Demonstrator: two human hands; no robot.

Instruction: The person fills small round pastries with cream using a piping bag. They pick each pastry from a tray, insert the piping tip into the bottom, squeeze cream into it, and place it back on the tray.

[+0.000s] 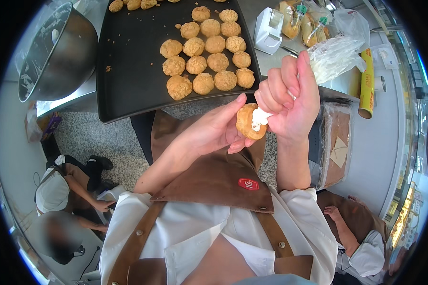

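My left hand (pixel 219 124) holds a round cream puff shell (pixel 243 119) just off the near edge of the baking tray. White cream (pixel 259 117) shows on the shell's side, against my right hand. Clenched around the lower end of a clear plastic piping bag (pixel 330 58), my right hand (pixel 289 98) meets the shell; its fist hides the bag's tip. The rest of the bag, with white cream inside, sticks out beyond the fist. On the dark baking tray (pixel 132 78), several golden, crackled puffs (pixel 210 27) stand in rows at the right.
A metal bowl (pixel 75 53) smeared with cream tilts left of the tray. At right are a white tape dispenser (pixel 269 32), bagged bread (pixel 310 34), a yellow tube-shaped roll (pixel 366 83) and a plastic-wrapped slab (pixel 339 153). Co-workers appear at lower left (pixel 53 192) and lower right (pixel 371 245).
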